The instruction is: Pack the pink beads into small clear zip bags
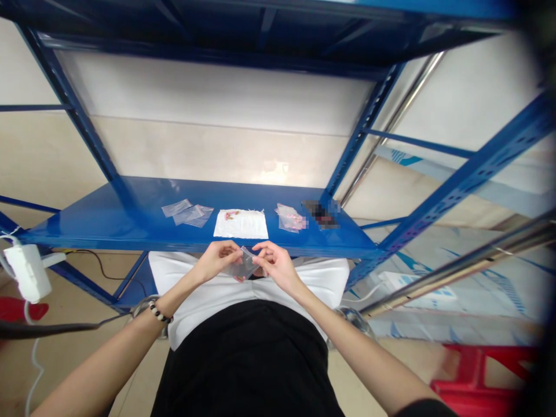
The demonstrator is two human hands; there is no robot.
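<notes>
Both hands hold one small clear plastic bag [244, 266] just in front of the blue shelf's front edge. My left hand [217, 259] pinches its left side and my right hand [274, 263] pinches its right side near the top. Something small and pink shows at the bag's lower edge. On the blue shelf [108, 217] behind lie a white sheet [241, 224] with small pink pieces on it, several empty clear bags [187, 212] to its left, and filled bags [290, 218] with pink contents to its right.
A dark flat object [322, 214], blurred, lies at the shelf's right end. Blue uprights rise on both sides. A white power adapter [26, 270] with cables hangs at the left. Something red [478, 376] sits at lower right on the floor.
</notes>
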